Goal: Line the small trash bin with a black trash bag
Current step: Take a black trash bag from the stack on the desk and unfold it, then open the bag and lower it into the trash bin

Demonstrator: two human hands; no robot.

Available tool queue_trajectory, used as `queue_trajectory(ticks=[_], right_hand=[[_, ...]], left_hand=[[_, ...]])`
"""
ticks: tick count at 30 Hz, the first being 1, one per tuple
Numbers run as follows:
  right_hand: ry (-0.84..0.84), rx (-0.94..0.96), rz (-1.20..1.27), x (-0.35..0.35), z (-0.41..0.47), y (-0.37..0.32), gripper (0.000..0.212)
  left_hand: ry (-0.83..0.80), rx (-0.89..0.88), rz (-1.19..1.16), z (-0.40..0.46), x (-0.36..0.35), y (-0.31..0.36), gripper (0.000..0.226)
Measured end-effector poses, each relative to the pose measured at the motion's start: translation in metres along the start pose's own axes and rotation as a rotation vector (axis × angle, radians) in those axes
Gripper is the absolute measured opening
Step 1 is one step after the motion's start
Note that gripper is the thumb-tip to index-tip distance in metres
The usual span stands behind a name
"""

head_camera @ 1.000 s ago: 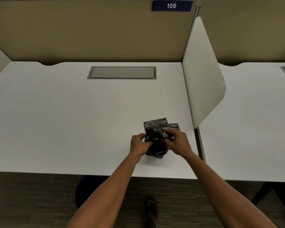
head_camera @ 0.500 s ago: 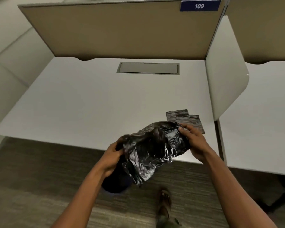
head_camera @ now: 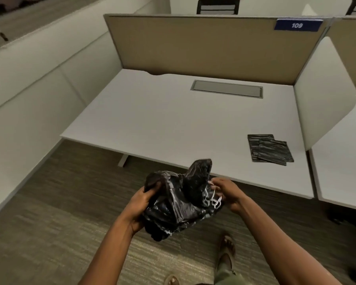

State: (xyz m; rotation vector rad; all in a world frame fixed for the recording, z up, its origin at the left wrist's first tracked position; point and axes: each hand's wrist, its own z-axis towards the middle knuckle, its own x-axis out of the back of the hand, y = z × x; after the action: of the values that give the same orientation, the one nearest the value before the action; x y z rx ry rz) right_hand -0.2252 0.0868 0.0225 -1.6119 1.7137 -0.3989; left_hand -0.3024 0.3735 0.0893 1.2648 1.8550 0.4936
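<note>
Above carpet, both hands grip a crumpled black trash bag (head_camera: 181,200) — left hand (head_camera: 139,204) fingers curled; right hand (head_camera: 227,193) fingers pinching.

Bare desk (head_camera: 173,124) surface left of folded bags (head_camera: 270,150); side divider (head_camera: 321,112) and back panel (head_camera: 203,48) as barriers.

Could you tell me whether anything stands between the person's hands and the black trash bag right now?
Nothing does: the left hand and right hand both already grip the crumpled black trash bag directly. The bin itself is not visible.
</note>
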Motion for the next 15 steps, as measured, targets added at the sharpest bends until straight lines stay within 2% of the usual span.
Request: queue_trajectory(ticks=[3,6,7,8,10,12,14,15], right_hand=[[0.223,-0.073,-0.059,-0.029,0.009,0.026,0.011],[0.458,0.049,-0.035,-0.051,0.004,0.04,0.02],[0.47,0.101,-0.029,-0.058,0.0,0.044,0.024],[0.427,0.136,-0.046,-0.068,-0.007,0.049,0.03],[0.208,0.156,-0.159,-0.091,-0.024,0.062,0.047],[-0.012,0.161,-0.406,-0.112,-0.038,0.08,0.058],[-0.083,0.228,-0.697,-0.122,-0.038,0.094,0.056],[-0.061,0.269,-0.775,-0.124,-0.034,0.097,0.046]], left_hand=[[0.091,-0.021,-0.058,-0.013,0.021,0.0,0.029],[0.252,-0.046,-0.093,-0.014,0.033,-0.012,0.024],[0.307,-0.055,-0.076,-0.012,0.036,-0.018,0.022],[0.344,-0.065,-0.05,-0.012,0.037,-0.025,0.022],[0.35,-0.077,-0.003,-0.012,0.04,-0.036,0.027],[0.304,-0.066,0.03,-0.011,0.042,-0.046,0.036],[0.269,-0.043,0.064,-0.009,0.048,-0.051,0.039],[0.259,-0.035,0.08,-0.007,0.052,-0.052,0.037]])
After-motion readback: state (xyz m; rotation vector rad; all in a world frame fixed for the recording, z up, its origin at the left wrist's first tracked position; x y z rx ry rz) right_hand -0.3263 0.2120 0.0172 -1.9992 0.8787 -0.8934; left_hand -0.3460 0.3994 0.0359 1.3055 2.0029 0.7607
